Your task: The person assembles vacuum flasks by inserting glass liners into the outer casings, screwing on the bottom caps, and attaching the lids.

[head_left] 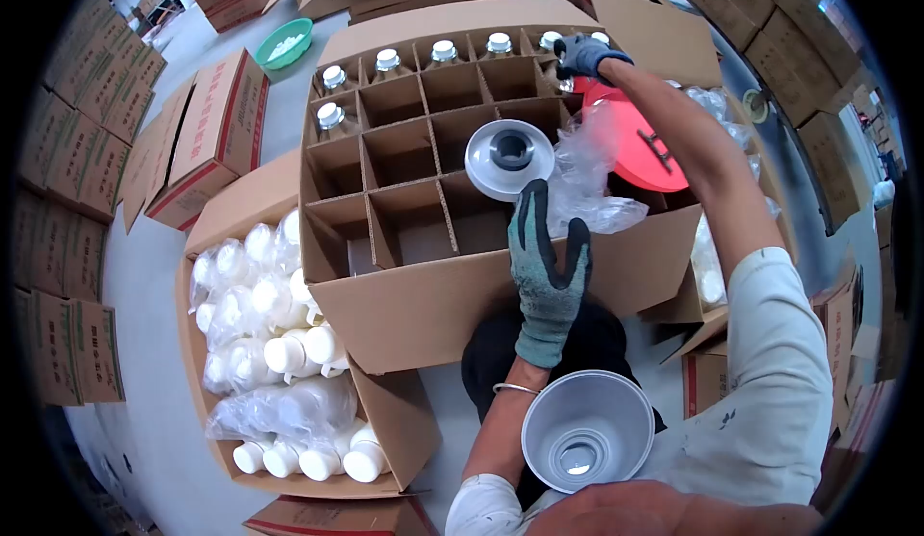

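My left hand (549, 262), in a green and grey glove, is open with the thumb apart. Its fingertips reach the near rim of a round white plastic part (481, 163) with a dark ring in its middle, over the divided carton (414, 319). At the carton's far right corner, my right hand (589, 57) in a dark blue glove has its fingers curled round the top of a bottle (562, 82), partly hidden. Capped bottles (444, 52) stand along the back row. Beside my left hand lies crumpled clear plastic (602, 204), next to a red plastic basin (640, 151).
A carton (197, 382) at left holds several white-capped bottles (318, 459) in plastic bags. A deep silver-grey cup (549, 430) rests at my lap. Closed cartons (217, 141) and a green basin (298, 34) stand on the floor. Stacked cartons (77, 324) line the left.
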`<move>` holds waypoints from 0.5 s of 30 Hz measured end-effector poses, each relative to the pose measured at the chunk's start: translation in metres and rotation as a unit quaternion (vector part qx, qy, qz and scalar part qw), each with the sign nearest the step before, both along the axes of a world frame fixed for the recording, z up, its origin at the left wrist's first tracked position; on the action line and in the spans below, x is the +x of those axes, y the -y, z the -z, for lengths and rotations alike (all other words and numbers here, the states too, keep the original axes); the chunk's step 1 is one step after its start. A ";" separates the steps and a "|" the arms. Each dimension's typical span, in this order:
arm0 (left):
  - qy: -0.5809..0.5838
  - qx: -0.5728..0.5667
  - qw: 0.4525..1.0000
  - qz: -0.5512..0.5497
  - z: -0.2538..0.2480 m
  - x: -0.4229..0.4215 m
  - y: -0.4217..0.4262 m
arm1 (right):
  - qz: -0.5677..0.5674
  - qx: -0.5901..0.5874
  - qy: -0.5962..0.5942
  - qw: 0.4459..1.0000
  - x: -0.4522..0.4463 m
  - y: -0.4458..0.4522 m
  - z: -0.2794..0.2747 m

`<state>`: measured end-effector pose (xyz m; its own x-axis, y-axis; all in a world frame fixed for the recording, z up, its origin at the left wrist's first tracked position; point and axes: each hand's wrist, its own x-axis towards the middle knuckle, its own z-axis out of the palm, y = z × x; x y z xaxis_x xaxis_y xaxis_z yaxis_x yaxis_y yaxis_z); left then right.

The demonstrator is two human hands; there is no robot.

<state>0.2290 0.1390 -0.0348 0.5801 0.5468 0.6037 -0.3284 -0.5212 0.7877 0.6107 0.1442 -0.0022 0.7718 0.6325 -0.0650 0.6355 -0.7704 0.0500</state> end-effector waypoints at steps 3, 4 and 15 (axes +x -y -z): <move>0.006 -0.043 0.997 0.059 0.001 0.000 0.008 | -0.023 0.124 0.129 0.984 -0.030 0.015 -0.061; 0.021 -0.097 0.989 0.105 0.005 0.002 0.012 | -0.060 0.162 0.156 0.973 -0.044 0.027 -0.084; 0.085 -0.316 0.897 0.297 -0.006 -0.063 -0.007 | -0.311 0.481 0.027 0.820 -0.336 0.196 -0.119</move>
